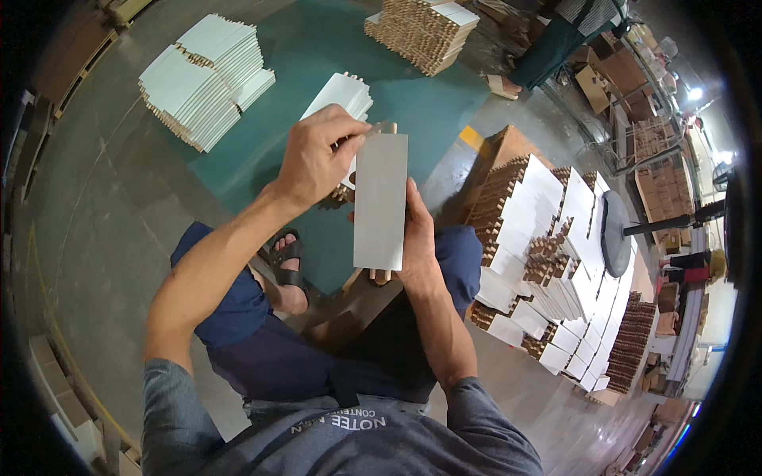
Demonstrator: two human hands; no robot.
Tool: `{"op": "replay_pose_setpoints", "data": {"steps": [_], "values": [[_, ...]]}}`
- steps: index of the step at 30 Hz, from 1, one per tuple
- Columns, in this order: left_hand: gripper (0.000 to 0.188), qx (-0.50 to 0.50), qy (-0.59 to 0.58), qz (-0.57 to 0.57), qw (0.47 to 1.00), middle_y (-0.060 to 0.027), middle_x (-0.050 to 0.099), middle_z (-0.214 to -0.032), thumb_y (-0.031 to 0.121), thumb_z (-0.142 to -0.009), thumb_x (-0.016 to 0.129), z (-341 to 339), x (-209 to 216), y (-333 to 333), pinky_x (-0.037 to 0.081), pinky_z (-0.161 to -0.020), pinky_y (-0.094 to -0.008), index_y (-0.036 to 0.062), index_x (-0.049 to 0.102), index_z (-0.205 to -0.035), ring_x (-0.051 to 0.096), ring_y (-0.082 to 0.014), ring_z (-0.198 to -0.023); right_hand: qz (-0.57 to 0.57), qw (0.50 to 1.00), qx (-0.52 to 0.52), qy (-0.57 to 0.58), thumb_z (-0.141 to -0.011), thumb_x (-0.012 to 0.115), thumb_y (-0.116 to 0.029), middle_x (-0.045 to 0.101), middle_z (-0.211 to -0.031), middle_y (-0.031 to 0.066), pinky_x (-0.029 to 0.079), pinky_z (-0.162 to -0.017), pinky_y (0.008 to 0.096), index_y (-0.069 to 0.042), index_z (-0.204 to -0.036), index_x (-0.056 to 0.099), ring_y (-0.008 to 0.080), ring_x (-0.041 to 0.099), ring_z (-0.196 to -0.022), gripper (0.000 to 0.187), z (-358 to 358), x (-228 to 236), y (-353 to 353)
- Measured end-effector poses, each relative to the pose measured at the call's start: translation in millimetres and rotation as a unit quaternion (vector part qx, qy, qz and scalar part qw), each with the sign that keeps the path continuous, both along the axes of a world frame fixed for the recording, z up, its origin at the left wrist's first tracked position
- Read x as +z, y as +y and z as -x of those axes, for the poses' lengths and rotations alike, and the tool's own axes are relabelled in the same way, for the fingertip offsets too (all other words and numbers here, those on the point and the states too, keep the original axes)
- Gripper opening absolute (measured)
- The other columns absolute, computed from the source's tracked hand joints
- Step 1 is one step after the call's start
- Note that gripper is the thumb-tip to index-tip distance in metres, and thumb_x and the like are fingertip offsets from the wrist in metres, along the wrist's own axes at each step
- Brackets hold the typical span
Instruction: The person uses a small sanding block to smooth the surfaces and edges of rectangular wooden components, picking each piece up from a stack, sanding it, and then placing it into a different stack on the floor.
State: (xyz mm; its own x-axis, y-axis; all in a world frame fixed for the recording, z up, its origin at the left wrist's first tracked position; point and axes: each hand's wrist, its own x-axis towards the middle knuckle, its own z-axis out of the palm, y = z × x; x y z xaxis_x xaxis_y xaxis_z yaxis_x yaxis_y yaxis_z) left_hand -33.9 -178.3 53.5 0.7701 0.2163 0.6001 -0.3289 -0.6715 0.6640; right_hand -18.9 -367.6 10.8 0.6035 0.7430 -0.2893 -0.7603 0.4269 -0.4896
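A flat pale grey-white panel (381, 202) stands lengthwise before me, with short wooden pegs showing past its top and bottom ends. My right hand (417, 238) grips it along its right edge, fingers behind it. At the panel's top left corner my left hand (321, 151) is pinched closed. Something small and thin shows at its fingertips, too little to name. Beyond my left hand, partly covered by it, lies a small stack of similar white panels (337, 91) on a green mat (302, 40).
A tall pile of white panels (210, 79) stands at the far left of the mat, another pile (421, 36) at the far middle. To my right, many panels (556, 262) are stacked beside a dark round seat (614, 234). Another person (556, 44) stands at the far right.
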Motion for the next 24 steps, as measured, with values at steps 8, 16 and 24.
{"op": "replay_pose_setpoints", "data": {"steps": [8,16,24], "values": [[0.029,-0.136,-0.007,-0.142,0.981,-0.0121,0.062,-0.086,-0.005,-0.077,0.06,30,-12,-43,0.054,-0.069,-0.0399,0.0036,0.075,-0.1,0.064,-0.0297,-0.08,-0.023,0.998,-0.039,0.045,-0.108,0.041,-0.048,0.065,-0.127,0.0127,0.055,-0.095,0.0376,-0.008,-0.137,0.056,0.0274,0.065,-0.111,0.051,-14,-20,-5],[0.025,-0.033,-0.021,-0.086,0.996,-0.0129,0.06,-0.082,0.0,-0.079,0.062,-13,-10,-10,0.052,-0.067,-0.0418,0.0037,0.073,-0.101,0.061,-0.0321,-0.076,-0.074,0.996,0.052,0.016,-0.108,0.044,-0.044,0.065,-0.127,0.0091,0.054,-0.096,0.0378,-0.009,-0.134,0.057,0.0233,0.064,-0.113,0.046,-7,-31,-9],[0.035,-0.178,-0.01,-0.136,0.975,-0.0107,0.055,-0.079,0.0,-0.073,0.063,32,-12,-47,0.053,-0.068,-0.0407,0.0038,0.076,-0.105,0.06,-0.0295,-0.076,-0.029,0.997,-0.035,0.07,-0.107,0.044,-0.049,0.066,-0.118,0.0086,0.056,-0.087,0.0352,-0.009,-0.132,0.058,0.0232,0.066,-0.102,0.049,-14,-12,-5]]}}
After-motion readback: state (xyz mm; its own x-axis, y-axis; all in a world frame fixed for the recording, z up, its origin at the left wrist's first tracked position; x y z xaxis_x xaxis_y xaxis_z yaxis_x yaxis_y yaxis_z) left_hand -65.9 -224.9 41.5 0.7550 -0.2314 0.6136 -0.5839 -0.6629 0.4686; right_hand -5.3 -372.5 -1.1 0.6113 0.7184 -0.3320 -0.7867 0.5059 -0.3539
